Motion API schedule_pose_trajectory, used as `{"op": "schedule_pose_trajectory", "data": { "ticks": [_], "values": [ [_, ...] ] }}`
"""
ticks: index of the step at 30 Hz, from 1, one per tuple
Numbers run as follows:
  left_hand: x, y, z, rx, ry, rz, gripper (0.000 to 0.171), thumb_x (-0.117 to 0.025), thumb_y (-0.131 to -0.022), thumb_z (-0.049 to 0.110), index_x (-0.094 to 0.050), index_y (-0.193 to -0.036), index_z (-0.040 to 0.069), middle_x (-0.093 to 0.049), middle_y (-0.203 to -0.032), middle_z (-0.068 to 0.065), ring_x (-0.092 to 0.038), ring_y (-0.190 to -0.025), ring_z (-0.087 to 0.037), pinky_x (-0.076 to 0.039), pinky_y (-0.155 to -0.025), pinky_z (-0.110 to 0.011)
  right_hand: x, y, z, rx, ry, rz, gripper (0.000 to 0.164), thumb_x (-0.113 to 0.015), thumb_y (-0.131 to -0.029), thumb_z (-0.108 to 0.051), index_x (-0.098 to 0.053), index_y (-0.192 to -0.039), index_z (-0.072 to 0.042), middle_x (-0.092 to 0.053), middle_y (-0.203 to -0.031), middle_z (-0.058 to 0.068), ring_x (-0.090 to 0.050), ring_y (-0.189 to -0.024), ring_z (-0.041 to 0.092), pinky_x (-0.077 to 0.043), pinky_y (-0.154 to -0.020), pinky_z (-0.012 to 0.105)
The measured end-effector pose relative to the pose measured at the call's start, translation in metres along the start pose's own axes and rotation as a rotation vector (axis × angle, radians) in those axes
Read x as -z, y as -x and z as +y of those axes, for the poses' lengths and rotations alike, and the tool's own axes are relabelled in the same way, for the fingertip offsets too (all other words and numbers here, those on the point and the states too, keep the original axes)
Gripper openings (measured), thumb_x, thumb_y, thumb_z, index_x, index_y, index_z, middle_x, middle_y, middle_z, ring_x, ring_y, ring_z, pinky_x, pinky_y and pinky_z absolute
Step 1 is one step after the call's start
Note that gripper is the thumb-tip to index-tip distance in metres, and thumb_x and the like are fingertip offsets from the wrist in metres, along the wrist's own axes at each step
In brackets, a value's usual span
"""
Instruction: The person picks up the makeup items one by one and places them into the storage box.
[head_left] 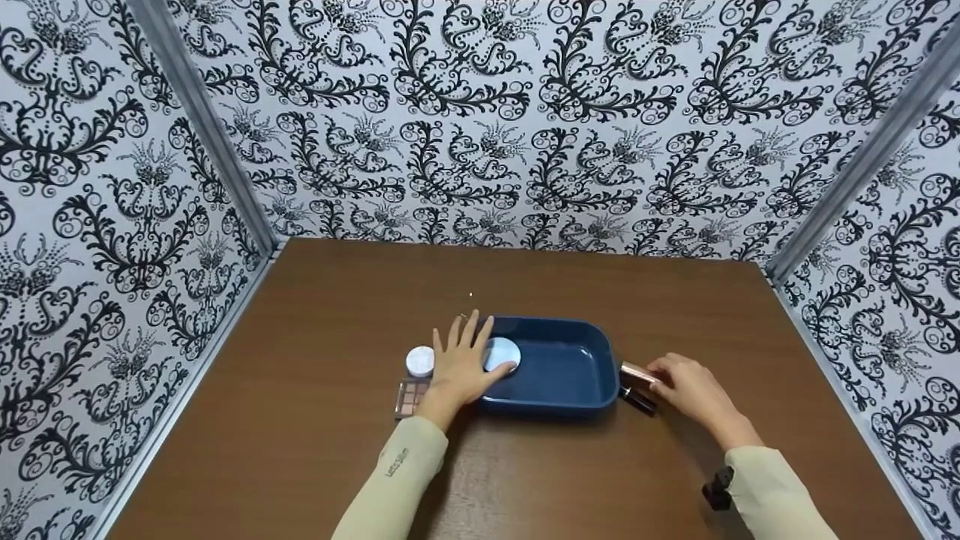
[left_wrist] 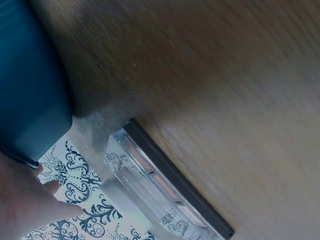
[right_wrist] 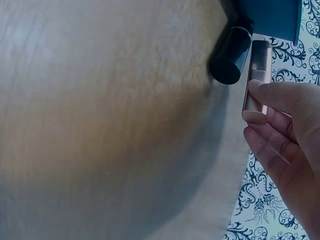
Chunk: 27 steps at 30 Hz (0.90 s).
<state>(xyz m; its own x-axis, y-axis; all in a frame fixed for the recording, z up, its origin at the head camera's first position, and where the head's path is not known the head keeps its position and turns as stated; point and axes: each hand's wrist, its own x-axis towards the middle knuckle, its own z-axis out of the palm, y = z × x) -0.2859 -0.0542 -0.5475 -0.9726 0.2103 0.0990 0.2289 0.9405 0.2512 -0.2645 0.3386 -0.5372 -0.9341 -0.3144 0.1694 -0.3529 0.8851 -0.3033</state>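
A blue rectangular tray point(head_left: 559, 409) sits mid-table with a white round disc point(head_left: 504, 352) inside at its left end. My left hand point(head_left: 459, 369) lies over the tray's left rim, fingers spread and straight, the thumb overlapping the disc. Just left of that hand are a small white round jar point(head_left: 420, 361) and an eyeshadow palette point(head_left: 409, 397) with a clear lid. At the tray's right side my right hand point(head_left: 694, 386) pinches a rose-gold lipstick tube point(right_wrist: 257, 102) between thumb and fingers. A black cylindrical tube point(right_wrist: 227, 67) lies on the table beside it, close to the tray wall.
The brown wooden table point(head_left: 360, 277) is bounded by patterned black-and-white panels point(head_left: 487, 150) at the back and both sides. Grey metal posts point(head_left: 210, 127) stand at the back corners. A small black device point(head_left: 718, 489) is at the right sleeve.
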Motion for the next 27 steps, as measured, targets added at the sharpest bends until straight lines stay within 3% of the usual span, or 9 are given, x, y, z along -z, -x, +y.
{"op": "schedule_pose_trajectory", "data": {
  "ticks": [13, 20, 27],
  "values": [
    [-0.001, -0.003, -0.001, -0.002, -0.029, 0.002, 0.093, -0.04, -0.086, 0.082, -0.018, -0.161, 0.03, -0.012, -0.17, -0.002, -0.01, -0.156, -0.032, 0.0, -0.119, -0.07, 0.017, -0.011, -0.006, -0.02, 0.043, 0.049, 0.017, -0.075, -0.086, -0.01, -0.072, -0.102, -0.005, -0.068, -0.098, 0.011, -0.066, -0.086, 0.028, -0.053, -0.078, 0.052],
    [-0.005, -0.003, -0.002, -0.007, -0.049, 0.022, 0.094, -0.036, -0.085, 0.084, -0.019, -0.161, 0.03, -0.013, -0.17, -0.001, -0.011, -0.157, -0.031, -0.002, -0.119, -0.07, 0.024, -0.02, -0.013, -0.019, 0.04, 0.062, 0.017, -0.074, -0.086, -0.008, -0.072, -0.103, -0.003, -0.068, -0.097, 0.014, -0.062, -0.081, 0.025, -0.052, -0.075, 0.049],
    [0.002, 0.001, 0.002, -0.009, -0.019, 0.022, 0.092, -0.044, -0.087, 0.08, -0.022, -0.16, 0.029, -0.018, -0.168, -0.004, -0.014, -0.156, -0.033, -0.002, -0.118, -0.07, 0.028, -0.03, -0.02, 0.025, 0.054, 0.119, 0.018, -0.074, -0.086, -0.007, -0.072, -0.102, -0.001, -0.068, -0.095, 0.014, -0.062, -0.08, 0.026, -0.052, -0.075, 0.049]
  ]
}}
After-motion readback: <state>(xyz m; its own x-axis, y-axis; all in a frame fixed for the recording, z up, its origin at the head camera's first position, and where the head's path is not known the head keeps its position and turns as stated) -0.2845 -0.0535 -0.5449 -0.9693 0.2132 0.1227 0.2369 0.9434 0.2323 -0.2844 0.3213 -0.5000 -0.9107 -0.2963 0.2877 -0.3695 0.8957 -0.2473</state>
